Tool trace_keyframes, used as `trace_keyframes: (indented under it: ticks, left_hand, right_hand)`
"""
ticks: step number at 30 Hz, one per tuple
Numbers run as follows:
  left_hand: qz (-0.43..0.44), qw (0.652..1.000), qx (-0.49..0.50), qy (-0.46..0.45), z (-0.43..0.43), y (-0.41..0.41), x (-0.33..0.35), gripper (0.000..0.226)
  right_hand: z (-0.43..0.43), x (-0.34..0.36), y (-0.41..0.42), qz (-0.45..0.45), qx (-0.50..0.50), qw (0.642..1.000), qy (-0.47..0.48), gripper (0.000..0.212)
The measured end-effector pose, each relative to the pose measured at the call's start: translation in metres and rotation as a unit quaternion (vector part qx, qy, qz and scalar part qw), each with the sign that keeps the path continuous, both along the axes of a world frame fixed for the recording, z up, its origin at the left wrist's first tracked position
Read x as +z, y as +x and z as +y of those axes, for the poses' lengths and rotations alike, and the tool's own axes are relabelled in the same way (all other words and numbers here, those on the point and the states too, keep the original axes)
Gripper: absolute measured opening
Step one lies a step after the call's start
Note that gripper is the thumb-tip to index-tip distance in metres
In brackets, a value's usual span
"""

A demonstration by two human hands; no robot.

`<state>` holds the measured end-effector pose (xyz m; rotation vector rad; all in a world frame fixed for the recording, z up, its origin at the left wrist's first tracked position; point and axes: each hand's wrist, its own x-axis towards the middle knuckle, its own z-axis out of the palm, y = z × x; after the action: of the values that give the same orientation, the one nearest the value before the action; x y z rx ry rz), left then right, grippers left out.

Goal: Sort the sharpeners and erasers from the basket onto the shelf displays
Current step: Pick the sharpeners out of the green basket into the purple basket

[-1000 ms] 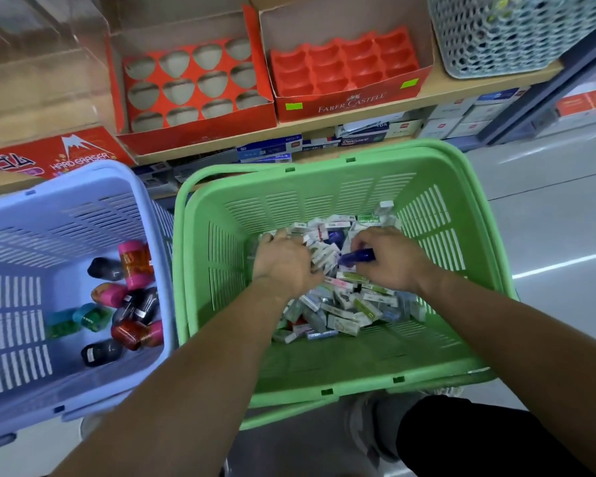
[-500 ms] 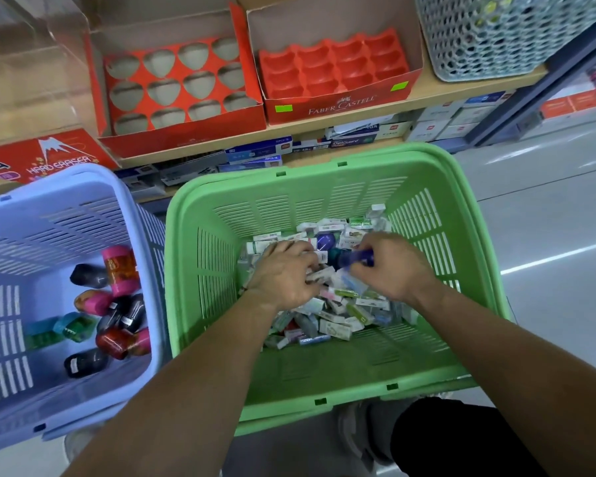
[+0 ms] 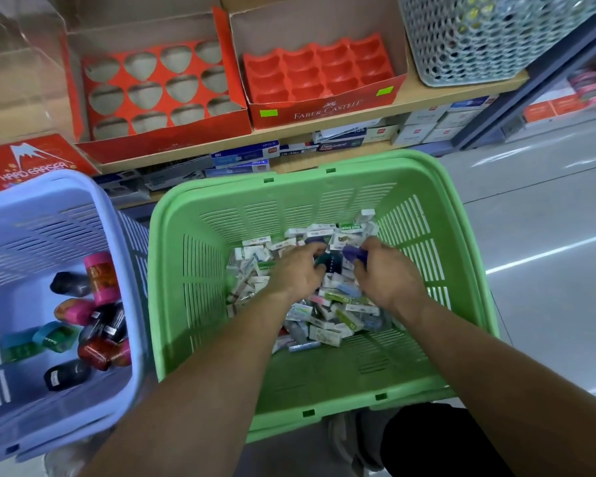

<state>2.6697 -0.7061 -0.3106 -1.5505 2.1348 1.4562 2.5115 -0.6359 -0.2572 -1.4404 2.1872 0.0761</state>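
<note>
Both my hands are down in the green basket (image 3: pixel 200 270), on a heap of small boxed erasers (image 3: pixel 327 318). My left hand (image 3: pixel 298 271) grips a dark teal sharpener (image 3: pixel 328 262) with curled fingers. My right hand (image 3: pixel 386 273) holds a purple sharpener (image 3: pixel 353 252) in its curled fingers. To the left, the blue basket (image 3: pixel 49 208) holds several coloured sharpeners (image 3: pixel 93 318). On the shelf behind stand two red display boxes: one with heart-shaped holes (image 3: pixel 152 94) and a Faber-Castell tray (image 3: pixel 320 74), both without items.
A red Hard Eraser box (image 3: pixel 31 163) sits on the shelf at far left. A grey perforated basket (image 3: pixel 468 36) stands at the shelf's right end. Stacked stationery boxes (image 3: pixel 324 146) fill the lower shelf. Grey floor (image 3: pixel 537 235) lies to the right.
My left hand has shifted right across the eraser heap and closed on a dark teal sharpener. My right hand has kept the purple sharpener and lifted it slightly.
</note>
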Motion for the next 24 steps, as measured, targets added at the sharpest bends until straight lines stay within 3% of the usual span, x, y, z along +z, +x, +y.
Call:
trace_keyframes:
  ticks: [6,13,15,18,21,24]
  left_hand:
    - [-0.05,0.998,-0.038,0.029,0.002,-0.013,-0.006,0.067]
    - [0.022,0.999,0.014,0.042,0.01,0.0,0.001,0.032]
    - [0.019,0.999,0.033,0.009,0.011,0.003,0.0,0.043]
    - [-0.033,0.997,-0.054,-0.043,0.005,-0.001,0.002,0.067]
    - [-0.063,0.991,-0.099,-0.057,-0.002,-0.003,0.001,0.069]
    - [-0.055,0.99,-0.055,-0.117,0.0,0.002,-0.003,0.06]
  right_hand:
    - [0.005,-0.005,-0.002,-0.045,-0.059,0.996,-0.04,0.02]
    - [-0.001,-0.008,-0.01,-0.133,-0.13,0.982,-0.038,0.025]
    - [-0.002,-0.009,-0.01,-0.16,-0.148,0.975,-0.034,0.021]
    - [-0.002,-0.01,-0.009,-0.193,-0.165,0.967,-0.034,0.014]
    - [-0.002,-0.011,-0.01,-0.199,-0.164,0.965,-0.041,0.015]
    - [-0.002,-0.012,-0.009,-0.188,-0.159,0.968,-0.042,0.02]
